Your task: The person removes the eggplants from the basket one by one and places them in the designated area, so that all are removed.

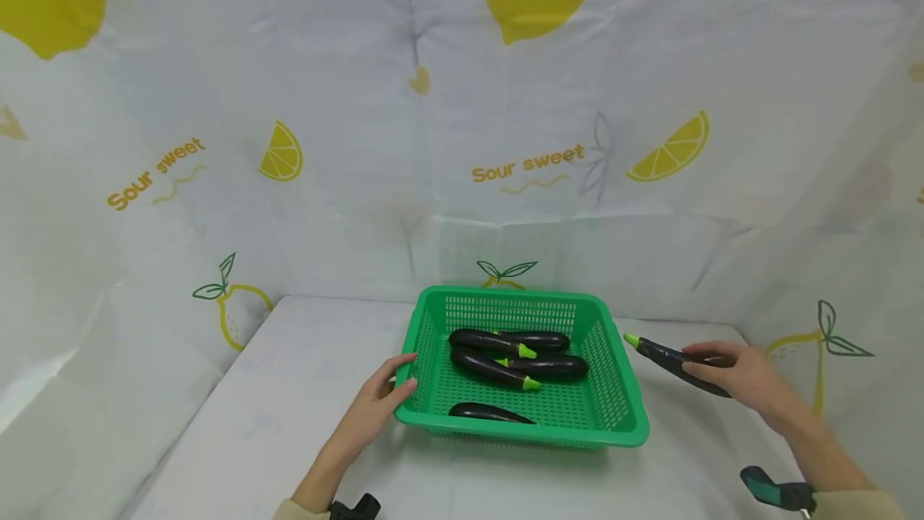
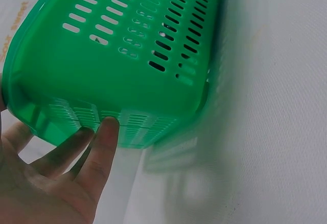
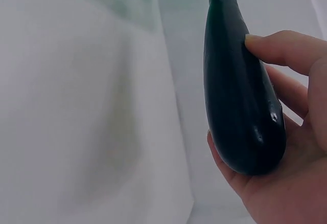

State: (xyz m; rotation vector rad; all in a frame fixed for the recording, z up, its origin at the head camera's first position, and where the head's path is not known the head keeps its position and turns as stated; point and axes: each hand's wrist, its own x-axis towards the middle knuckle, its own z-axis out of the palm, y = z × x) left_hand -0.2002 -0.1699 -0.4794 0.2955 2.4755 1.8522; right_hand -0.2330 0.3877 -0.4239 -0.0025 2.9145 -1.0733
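Observation:
A green plastic basket [image 1: 622, 379] with slotted walls is on the white table, and several dark purple eggplants [image 1: 491, 369] with bright green stems lie inside it. My left hand [image 1: 375, 400] grips the basket's left rim. In the left wrist view, its fingers [image 2: 104, 142] lie against the outside of the slotted wall. To the right of the basket, my right hand [image 1: 739, 375] holds another eggplant [image 1: 667, 357] above the table, stem end pointing at the basket. Thumb and fingers wrap around that eggplant [image 3: 237, 91] in the right wrist view.
A white sheet [image 1: 346, 207] printed with lemons and lettering hangs behind and at both sides of the table [image 1: 267, 392]. The front wall of the basket partly hides one eggplant [image 1: 491, 412] lying close behind it.

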